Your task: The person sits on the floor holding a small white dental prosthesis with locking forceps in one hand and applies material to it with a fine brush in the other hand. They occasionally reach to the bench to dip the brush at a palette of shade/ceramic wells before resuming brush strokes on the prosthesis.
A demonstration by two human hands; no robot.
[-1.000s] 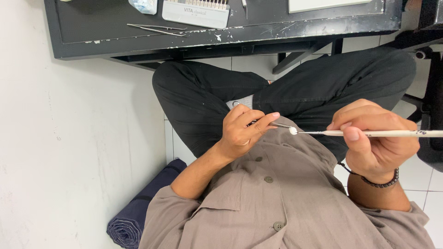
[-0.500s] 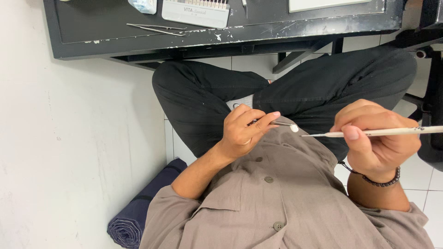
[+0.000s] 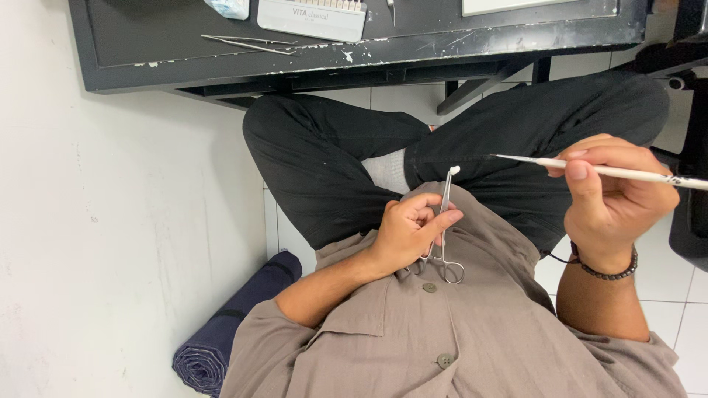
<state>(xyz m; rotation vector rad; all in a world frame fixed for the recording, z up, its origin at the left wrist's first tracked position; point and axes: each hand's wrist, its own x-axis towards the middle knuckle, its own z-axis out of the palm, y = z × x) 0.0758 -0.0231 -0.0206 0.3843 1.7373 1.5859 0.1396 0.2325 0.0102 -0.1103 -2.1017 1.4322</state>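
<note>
Slim steel clamp (image 3: 445, 221), upright, tiny white piece at its tip. Left hand (image 3: 409, 234) grip clamped around clamp. Right hand (image 3: 608, 199) grip pinching thin white brush (image 3: 590, 168), level.

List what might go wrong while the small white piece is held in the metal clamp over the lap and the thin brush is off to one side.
1. The small white piece sits only at the very tip of the scissor-handled steel clamp in the left hand; a slip would likely drop it onto the dark trousers or white tiled floor.
2. The thin white-handled brush in the right hand points at that tip; a misjudged stroke might knock it loose.
</note>
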